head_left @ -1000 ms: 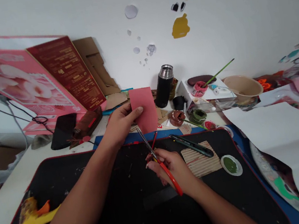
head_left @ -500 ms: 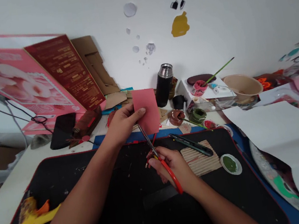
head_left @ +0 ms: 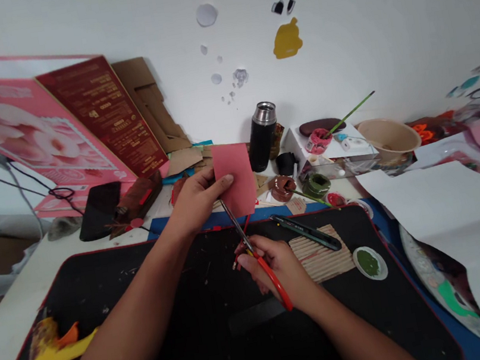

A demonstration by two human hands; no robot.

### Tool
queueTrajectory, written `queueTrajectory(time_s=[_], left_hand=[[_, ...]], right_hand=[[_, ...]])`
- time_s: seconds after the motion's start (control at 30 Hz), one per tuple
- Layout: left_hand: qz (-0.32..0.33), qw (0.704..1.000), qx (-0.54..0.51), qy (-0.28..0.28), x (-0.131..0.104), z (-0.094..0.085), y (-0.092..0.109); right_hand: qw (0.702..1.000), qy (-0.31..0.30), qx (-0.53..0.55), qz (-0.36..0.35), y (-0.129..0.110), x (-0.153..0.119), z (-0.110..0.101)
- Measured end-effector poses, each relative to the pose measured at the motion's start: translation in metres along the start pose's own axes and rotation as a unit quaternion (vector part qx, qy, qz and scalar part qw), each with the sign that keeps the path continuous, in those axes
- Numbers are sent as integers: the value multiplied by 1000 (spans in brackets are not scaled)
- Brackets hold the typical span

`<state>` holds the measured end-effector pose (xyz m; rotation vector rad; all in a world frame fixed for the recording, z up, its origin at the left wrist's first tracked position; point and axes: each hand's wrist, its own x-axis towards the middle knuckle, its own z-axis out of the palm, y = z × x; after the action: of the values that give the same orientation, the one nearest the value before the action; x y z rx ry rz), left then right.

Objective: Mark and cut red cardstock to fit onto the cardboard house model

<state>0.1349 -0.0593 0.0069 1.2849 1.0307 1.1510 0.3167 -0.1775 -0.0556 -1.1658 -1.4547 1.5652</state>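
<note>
My left hand (head_left: 197, 198) pinches a pink-red rectangle of paper (head_left: 240, 183) at its left edge, thumb on the front, and holds it upright above the back edge of the black mat (head_left: 115, 283). In my right hand (head_left: 280, 267) are red-handled scissors (head_left: 276, 280), fingers wrapped round the handles. The blades point up and away, with their tips at the paper's lower left edge, close below my left thumb. Whether the blades touch the paper I cannot tell.
A green utility knife (head_left: 306, 231) lies on corrugated cardboard (head_left: 324, 260), beside a dish of green paint (head_left: 369, 263). A yellow glue gun (head_left: 52, 355) rests at left. Behind stand a black flask (head_left: 263, 137) and open paint jars (head_left: 283, 188). White paper (head_left: 457, 219) covers the right side.
The view has shifted very slightly. The paper's lower right corner has tilted a little to the right; both hands keep nearly the same pose.
</note>
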Motion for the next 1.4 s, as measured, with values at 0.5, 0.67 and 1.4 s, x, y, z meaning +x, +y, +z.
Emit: queueTrajectory(time_s=[0.5,0.67,1.4], left_hand=[[-1,1000,3,-10,0,-3,-2],[-13,1000,4,-14,0,-4,-3],[-3,1000,-7,-1,3,-11,0]], right_hand=[[1000,5,-10,-1,0,0,0],[999,12,-32,-3,-1,0,-1],[989,38,-130,-53,-6,0,2]])
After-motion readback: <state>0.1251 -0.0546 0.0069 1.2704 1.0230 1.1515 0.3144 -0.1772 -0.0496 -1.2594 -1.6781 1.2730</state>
